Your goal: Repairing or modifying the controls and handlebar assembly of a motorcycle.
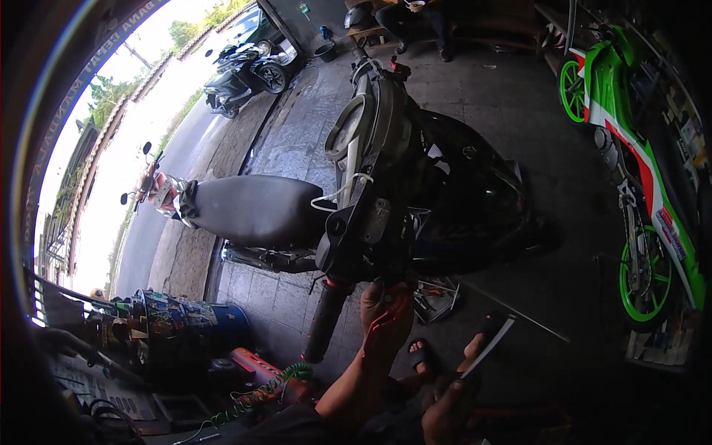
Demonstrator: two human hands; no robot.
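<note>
Where daylight comes in at nine o'clock, a red-and-white motorcycle (165, 194) stands by the road. At eight o'clock sits a blue drum (232, 326) with a sticker-covered side; toward eleven o'clock a dark motorcycle (248, 78) is parked near the kerb. The black scooter (386, 163) fills the middle of the view, its seat (256, 208) pointing to nine o'clock. At seven o'clock a green coiled hose (274, 386) lies beside something red. The scooter's rubber grip (325, 320) slants down between six and seven o'clock, while its round gauge (347, 127) sits near twelve.

Just before six o'clock, the left hand (378, 310) is at the grip's inner end, fingers bent, with a red lever (384, 322) lying along it; how tightly they close on it, I cannot tell. A seated person (415, 18) shows partly between twelve and one. Between four and five o'clock, a tray (445, 305) with small tools rests on the floor (475, 81). At five o'clock the right hand (445, 409), in shadow, has its fingers closed around the lower end of a pale flat strip (489, 345), which points toward one o'clock. Near three o'clock stands a green motorcycle (630, 141) with red-and-white panels.
</note>
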